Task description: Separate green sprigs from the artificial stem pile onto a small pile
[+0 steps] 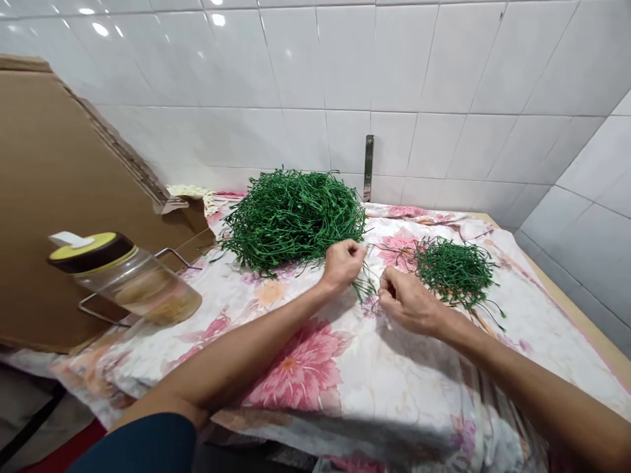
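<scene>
1. Left hand (344, 264) is palm-down just beside the near right side of the large heap (296, 213) of green stems, fingers drawn in toward the thumb. Whether the tips close on a stem cannot be told.

2. Right hand (407, 299) sits a little nearer the worktop (594, 332)'s front edge, thumb side up, fingers curled in a loose fist. Its grip is hidden too; no stem can be clearly made out in it.

3. Between the two hands lies the key relation: a few loose stems (365, 289) just below the left fingertips, their long axis running roughly from back edge to front edge. The left hand is nearer to them; from the right hand they lie to the left.

4. The large heap stands toward the back edge, left of the middle, its long axis along that edge. The small heap (456, 266) lies toward the right edge, just beyond the right hand, with thin strands trailing left toward the left hand.

5. Both arms reach in from the front corners and converge: the left arm (236, 355) slants forward and right, the right arm (522, 378) forward and left, with the fingertips facing each other, apart.
</scene>
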Available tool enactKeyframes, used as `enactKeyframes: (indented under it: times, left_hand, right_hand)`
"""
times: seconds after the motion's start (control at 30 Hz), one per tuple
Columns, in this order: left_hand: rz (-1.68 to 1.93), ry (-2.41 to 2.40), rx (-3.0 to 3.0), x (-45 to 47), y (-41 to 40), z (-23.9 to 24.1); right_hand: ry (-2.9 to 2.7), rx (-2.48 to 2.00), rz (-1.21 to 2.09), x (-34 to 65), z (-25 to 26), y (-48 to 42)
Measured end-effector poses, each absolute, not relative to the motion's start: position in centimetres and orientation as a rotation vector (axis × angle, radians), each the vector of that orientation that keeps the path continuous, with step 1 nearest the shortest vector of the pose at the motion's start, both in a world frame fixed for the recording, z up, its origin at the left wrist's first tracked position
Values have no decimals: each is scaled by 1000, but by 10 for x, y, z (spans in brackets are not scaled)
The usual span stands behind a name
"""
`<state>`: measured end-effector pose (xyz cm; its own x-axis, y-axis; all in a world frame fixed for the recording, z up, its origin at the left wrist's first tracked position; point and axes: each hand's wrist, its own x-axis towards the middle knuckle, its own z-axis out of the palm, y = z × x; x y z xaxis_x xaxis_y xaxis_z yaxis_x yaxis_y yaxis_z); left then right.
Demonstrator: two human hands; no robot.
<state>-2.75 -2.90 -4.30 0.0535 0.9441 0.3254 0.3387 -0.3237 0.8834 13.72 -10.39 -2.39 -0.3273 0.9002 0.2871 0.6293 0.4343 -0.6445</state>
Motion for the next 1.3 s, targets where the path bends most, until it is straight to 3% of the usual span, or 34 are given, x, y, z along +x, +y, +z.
enactKeyframes:
  times: [0.23,0.43,0.8,0.87,1.0,1.07,1.3]
  left_hand:
    - [1126,943,1465,-33,-28,-34]
    - [1104,930,1375,-33,-33,-33]
    - [997,796,1363,-30,-48,-26]
    - [978,780,1390,-29,-50,-26]
    - [968,721,1441,-27,-55,-25]
    - [965,701,1467,-26,-57,-25]
    - [966,662,1534,-25,-59,-27]
  right_hand:
    - [-1599,-1173,659,179,12,-97]
    - [-1146,-963,675,214,52,-94]
    - [-1710,-1739,-68,244,39,-83]
    - [-1756,-1653,-12,229,36,-88]
    - [-1984,-1452,500,189,24,-101]
    - [-2032,-1420,607,174,16,-104]
    - [-2124,-1431,540,165,5,-100]
